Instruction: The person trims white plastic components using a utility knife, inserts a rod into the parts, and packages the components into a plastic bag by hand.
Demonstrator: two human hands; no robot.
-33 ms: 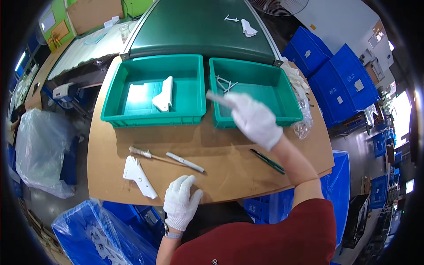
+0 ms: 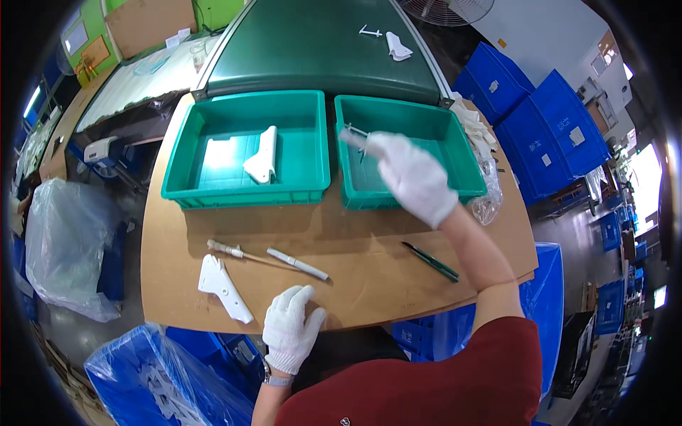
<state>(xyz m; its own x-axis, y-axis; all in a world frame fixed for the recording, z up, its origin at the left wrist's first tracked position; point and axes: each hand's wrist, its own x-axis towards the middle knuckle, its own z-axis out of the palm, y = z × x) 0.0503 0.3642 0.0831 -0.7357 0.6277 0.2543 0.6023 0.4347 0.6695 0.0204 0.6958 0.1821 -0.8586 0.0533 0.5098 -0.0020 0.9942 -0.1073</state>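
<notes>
My right hand [image 2: 415, 174], in a white glove, reaches over the right green bin [image 2: 398, 101]. Its foremost finger is stretched out but blurred, and no held thing can be made out. Thin white plastic pieces [image 2: 357, 130] lie in that bin by the fingertip, partly covered by it. My left hand [image 2: 290, 323], also gloved, rests at the table's near edge with the thumb apart and nothing in it. Left of it lies a white, angled plastic part [image 2: 222, 287]. Two more white parts, one of them a bracket-like piece [image 2: 263, 157], lie in the left green bin [image 2: 249, 199].
A grey-white marker [image 2: 298, 264] and a thin stick with a wrapped end [image 2: 231, 248] lie mid-table. A dark green pen-like tool [image 2: 431, 261] is at right. Beyond the bins runs a green conveyor [image 2: 305, 50] carrying white pieces [image 2: 398, 47]. Blue crates [image 2: 550, 142] are stacked right.
My right hand's outstretched finger has moved slightly up toward the thin white pieces in the right bin. My left hand stays at the table edge.
</notes>
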